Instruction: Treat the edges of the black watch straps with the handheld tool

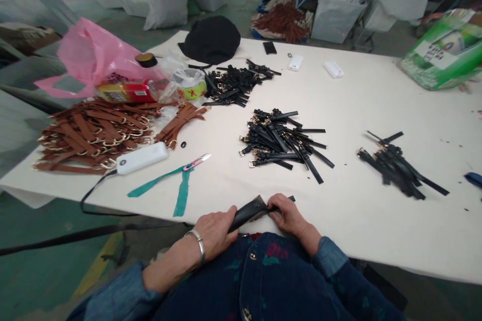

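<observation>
My left hand (215, 230), with a metal bracelet at the wrist, is closed around a wide black leather strap (248, 212) at the table's front edge. Its pointed end sticks out toward my right hand (288, 214). The fingers of that hand pinch a narrow black strap (291, 198) against the wide one's tip; whether the two are joined is hidden. Beyond my hands lies a pile of short black buckled straps (282, 143). A smaller heap of black straps (395, 165) is off to the right. Thread snips (196, 162) with teal ribbon lie to the left.
Brown buckled straps (90, 130), a white power bank (142, 157) and a pink plastic bag (94, 55) occupy the left side. Farther back are more black straps (233, 83) and a black cap (211, 40). A green package (444, 52) stands at the far right.
</observation>
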Demonstrator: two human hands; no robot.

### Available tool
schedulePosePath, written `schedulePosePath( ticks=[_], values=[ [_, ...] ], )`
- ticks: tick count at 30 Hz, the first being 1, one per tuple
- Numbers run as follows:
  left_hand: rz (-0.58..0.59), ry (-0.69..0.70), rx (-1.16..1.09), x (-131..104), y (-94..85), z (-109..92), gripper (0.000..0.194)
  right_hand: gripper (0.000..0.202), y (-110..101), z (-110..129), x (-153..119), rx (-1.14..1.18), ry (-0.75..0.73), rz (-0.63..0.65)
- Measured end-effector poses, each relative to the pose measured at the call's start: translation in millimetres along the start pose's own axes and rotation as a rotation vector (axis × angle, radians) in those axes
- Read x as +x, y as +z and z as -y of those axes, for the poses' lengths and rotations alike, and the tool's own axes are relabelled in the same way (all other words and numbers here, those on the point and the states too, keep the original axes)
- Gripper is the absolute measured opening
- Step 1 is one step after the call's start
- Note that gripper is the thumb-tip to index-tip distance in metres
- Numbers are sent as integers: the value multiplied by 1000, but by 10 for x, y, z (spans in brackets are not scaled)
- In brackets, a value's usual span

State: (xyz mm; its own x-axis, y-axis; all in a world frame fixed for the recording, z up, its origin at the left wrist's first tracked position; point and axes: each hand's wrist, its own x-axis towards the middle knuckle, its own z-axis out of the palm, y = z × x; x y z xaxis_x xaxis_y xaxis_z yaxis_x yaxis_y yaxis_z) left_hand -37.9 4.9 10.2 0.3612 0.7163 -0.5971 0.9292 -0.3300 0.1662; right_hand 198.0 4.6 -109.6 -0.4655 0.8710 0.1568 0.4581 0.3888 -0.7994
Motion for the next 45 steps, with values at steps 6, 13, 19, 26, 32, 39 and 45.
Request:
schedulePosePath(
  ticks=[6, 13, 19, 26, 32, 39, 45],
  values=[
    [12, -33, 6, 64, -20, 65, 31, 29, -38, -5, 42, -8, 89, -1],
    [45, -19, -7, -112, -38, 291, 33, 31, -68, -4, 71, 23, 70, 28],
    [26, -2, 21, -42, -6, 99, 34, 31, -61, -48, 80, 10, 89, 54],
    [-3, -13, -4, 128, -68, -4, 32, 29, -43, -68, 72, 21, 86, 32],
    [29, -39, -46, 4, -89, 192, 31, 27, -40, -61, 51, 35, 54, 13],
    [75, -8, -31, -64, -92, 165, 35, 26, -41, -69, 40, 67, 56, 0],
    [8, -2, -23, 139, -52, 47, 38, 25, -63, -54, 46, 43, 64, 12]
  ],
)
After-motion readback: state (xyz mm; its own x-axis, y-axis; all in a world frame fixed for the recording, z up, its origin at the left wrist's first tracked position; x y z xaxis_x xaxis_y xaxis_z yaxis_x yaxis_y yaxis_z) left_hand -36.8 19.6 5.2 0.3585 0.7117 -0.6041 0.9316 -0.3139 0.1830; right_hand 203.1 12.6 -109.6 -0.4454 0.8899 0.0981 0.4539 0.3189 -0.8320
